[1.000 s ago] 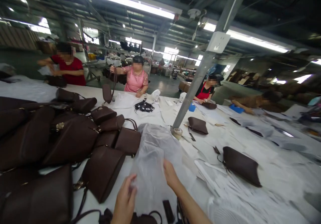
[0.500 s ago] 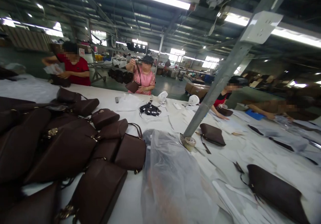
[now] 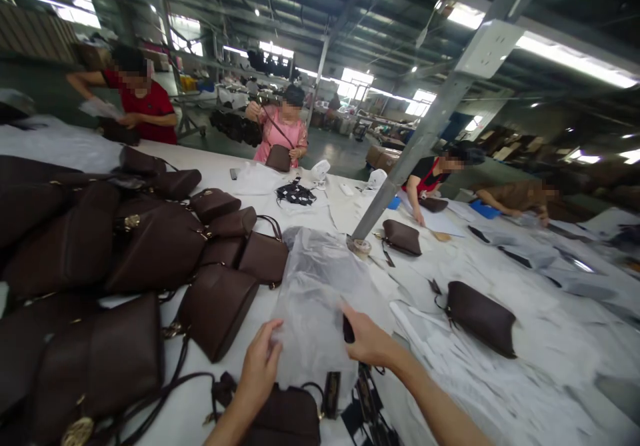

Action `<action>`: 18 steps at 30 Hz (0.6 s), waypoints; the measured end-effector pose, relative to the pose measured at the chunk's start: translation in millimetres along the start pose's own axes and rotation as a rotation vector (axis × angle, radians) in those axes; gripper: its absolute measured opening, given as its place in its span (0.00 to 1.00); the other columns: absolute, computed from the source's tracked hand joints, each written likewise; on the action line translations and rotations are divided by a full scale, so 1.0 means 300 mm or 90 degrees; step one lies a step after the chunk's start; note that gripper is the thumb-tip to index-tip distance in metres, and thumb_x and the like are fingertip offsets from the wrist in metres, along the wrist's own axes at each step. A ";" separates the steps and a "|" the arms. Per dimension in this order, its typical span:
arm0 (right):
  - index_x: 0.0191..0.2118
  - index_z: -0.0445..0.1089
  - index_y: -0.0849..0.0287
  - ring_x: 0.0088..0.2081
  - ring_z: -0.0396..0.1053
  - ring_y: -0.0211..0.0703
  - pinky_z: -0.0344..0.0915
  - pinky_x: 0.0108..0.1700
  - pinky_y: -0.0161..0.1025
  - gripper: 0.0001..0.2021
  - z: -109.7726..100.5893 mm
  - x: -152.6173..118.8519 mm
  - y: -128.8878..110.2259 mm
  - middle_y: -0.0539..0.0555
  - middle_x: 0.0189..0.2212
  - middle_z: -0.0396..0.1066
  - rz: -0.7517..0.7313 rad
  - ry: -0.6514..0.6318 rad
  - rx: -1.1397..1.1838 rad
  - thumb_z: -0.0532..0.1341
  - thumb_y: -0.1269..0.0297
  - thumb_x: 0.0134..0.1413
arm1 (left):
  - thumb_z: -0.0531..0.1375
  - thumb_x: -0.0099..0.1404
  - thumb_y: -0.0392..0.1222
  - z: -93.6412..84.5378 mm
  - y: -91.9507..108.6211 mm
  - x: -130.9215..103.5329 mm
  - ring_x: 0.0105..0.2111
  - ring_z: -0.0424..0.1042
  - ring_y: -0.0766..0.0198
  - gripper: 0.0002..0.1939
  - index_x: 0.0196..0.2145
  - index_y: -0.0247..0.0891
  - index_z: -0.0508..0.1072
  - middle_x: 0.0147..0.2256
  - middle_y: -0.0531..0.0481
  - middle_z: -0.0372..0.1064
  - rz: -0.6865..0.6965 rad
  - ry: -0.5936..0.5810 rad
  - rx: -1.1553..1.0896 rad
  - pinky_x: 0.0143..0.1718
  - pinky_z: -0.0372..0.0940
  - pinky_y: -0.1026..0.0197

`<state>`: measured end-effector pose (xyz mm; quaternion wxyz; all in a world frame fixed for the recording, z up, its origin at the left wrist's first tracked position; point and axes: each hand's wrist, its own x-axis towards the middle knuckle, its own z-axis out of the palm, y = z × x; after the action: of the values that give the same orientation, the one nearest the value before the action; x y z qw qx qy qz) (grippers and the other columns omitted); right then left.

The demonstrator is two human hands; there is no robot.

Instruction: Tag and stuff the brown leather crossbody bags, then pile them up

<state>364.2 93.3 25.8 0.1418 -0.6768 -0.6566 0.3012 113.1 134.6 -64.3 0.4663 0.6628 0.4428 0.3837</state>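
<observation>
A translucent plastic bag [image 3: 320, 279] lies on the white table in front of me. At its near left side is my left hand [image 3: 260, 359], its thumb and fingers apart, with nothing visible in them. My right hand [image 3: 367, 336] is closed around a small black object [image 3: 348, 328] over the bag's right side; the object's kind cannot be made out. Below my hands lies a dark brown handbag [image 3: 285, 419], partly covered by my left forearm. Black hang tags [image 3: 332, 395] with gold print lie beside it, near more black-and-white tags [image 3: 367, 399].
Several brown handbags [image 3: 155, 249] are heaped on the left. Two brown pouches [image 3: 480, 316] [image 3: 401, 237] lie to the right among white sheets. A grey post [image 3: 400, 173] rises from the table, with a tape roll [image 3: 361, 249] at its foot. Several co-workers stand across the table.
Both my hands now show above the plastic bag, which earlier hid a blurred arm. The near handbag and tags have come into view. A co-worker in pink has lowered a bag.
</observation>
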 end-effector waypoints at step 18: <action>0.41 0.73 0.57 0.33 0.72 0.50 0.68 0.30 0.42 0.20 0.610 -0.484 0.188 0.54 0.29 0.73 0.263 0.018 0.352 0.60 0.50 0.46 | 0.60 0.49 0.43 -0.121 -0.224 -0.359 0.41 0.71 0.51 0.16 0.37 0.35 0.66 0.36 0.45 0.70 -0.389 -0.071 0.056 0.43 0.63 0.56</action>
<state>307.0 -91.0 -117.6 0.2648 -0.7358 -0.3970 0.4804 30.5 54.7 -129.3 0.5543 0.5385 0.6116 0.1693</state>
